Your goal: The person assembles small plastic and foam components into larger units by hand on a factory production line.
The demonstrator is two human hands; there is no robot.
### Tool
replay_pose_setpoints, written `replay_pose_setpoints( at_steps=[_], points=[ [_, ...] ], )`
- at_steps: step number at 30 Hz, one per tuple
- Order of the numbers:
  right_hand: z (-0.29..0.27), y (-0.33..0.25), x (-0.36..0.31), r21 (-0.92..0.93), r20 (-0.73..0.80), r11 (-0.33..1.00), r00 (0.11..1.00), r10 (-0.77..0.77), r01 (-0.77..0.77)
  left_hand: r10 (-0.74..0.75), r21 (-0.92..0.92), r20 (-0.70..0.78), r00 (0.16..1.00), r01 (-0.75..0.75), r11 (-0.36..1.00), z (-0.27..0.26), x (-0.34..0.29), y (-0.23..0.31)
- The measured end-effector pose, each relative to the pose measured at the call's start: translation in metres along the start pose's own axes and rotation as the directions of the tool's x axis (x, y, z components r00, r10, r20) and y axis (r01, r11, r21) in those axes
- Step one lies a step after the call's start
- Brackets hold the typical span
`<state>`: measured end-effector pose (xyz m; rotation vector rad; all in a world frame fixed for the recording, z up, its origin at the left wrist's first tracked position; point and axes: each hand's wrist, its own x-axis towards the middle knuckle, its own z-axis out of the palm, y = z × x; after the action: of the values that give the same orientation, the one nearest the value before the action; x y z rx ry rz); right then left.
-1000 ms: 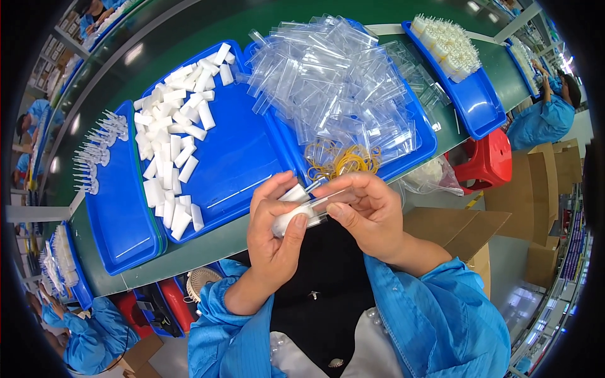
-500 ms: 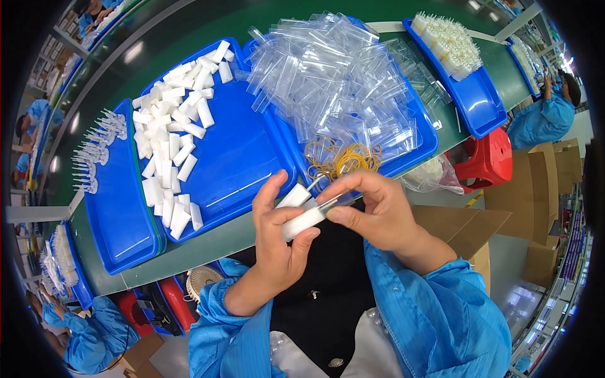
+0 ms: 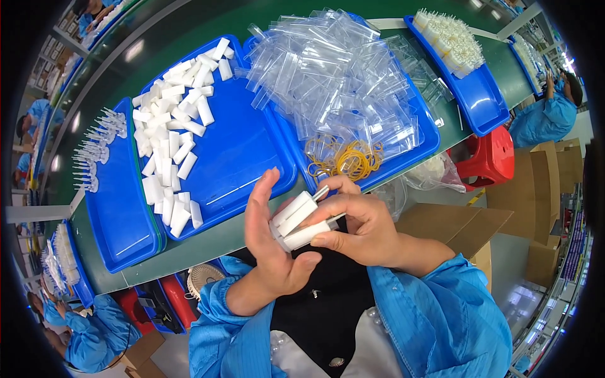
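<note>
White pieces, two, short, smooth-sided; location: between the person's two grips, just off the near edge of the green counter. Right grip: thumb and fingers pinched on the pieces, near the end where a thin rod projects. Left grip: fingers and thumb spread, clasping nothing, palm beside the opposite ends; contact cannot be told. Handling, as judged: light, fairly stiff, possibly slippery along the smooth sides; the rod seems likeliest to bend. Suggested hold: by the broad flanks, mid-length, with modest pressure, clear of the rod. Related stock: loose white blocks, heaped in a blue tray.
</note>
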<state>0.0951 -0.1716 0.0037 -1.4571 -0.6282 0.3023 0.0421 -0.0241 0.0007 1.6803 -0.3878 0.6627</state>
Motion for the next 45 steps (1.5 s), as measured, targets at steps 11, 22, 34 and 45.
replay_pose_setpoints(
  at_steps=[11, 22, 34, 45],
  points=[
    [-0.007, 0.0, -0.013, -0.054, -0.036, 0.997, 0.998, -0.057, 0.055, -0.334, -0.128, 0.216, 0.918, 0.366, 0.922, -0.008, -0.004, 0.001],
    [-0.039, -0.007, 0.013, -0.645, -0.16, 0.749, 0.931, -0.329, 0.154, -0.328, 0.117, 0.121, 0.937, 0.315, 0.942, -0.001, 0.003, -0.002],
    [-0.064, -0.006, 0.036, -0.9, -0.256, 0.381, 0.964, -0.067, -0.212, -0.467, -0.116, 0.152, 0.871, 0.485, 0.867, 0.0, -0.002, -0.005],
    [-0.059, 0.001, 0.04, -0.934, -0.16, 0.343, 0.974, -0.16, -0.097, -0.46, -0.137, 0.153, 0.875, 0.48, 0.867, 0.004, -0.002, -0.007]
  ],
)
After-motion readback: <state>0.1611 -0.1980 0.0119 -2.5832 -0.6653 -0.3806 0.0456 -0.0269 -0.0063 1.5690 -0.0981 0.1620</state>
